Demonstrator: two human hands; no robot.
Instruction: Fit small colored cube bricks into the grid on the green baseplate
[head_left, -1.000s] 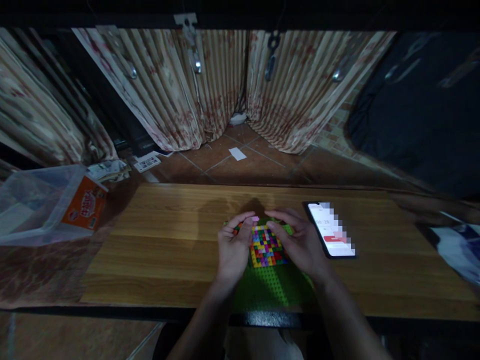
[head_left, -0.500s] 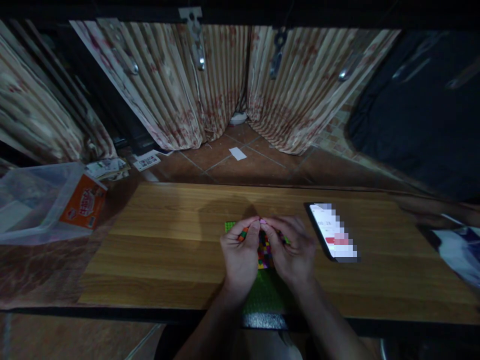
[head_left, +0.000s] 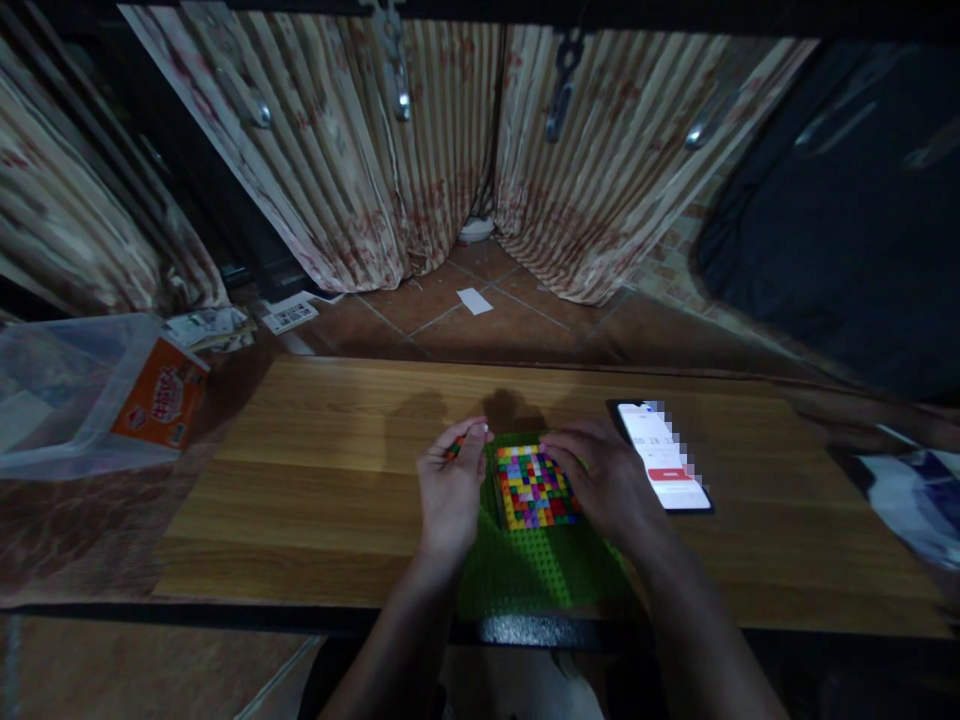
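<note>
A green studded baseplate (head_left: 510, 575) lies on the wooden table. On its far part stands a block of small multicoloured toy building bricks (head_left: 529, 490). My left hand (head_left: 450, 495) is raised left of the block, closed around a few loose bricks (head_left: 454, 447), orange and green. A small whitish piece shows at its thumb and fingertip. My right hand (head_left: 604, 480) reaches over the block's far right part, thumb and fingers pinched at the far edge. Whatever lies between those fingertips is hidden. That hand covers the block's right side.
A phone (head_left: 671, 474) with a lit timer screen lies right of my right hand. To the left stands a clear plastic box (head_left: 82, 390) with an orange label. Striped curtains (head_left: 360, 150) hang beyond the table, and a white plastic bag (head_left: 911, 505) is at the right edge.
My hands were together above the block and have parted, the left moving left with its bricks, the right moving right to the block's far edge. More of the block and baseplate shows.
</note>
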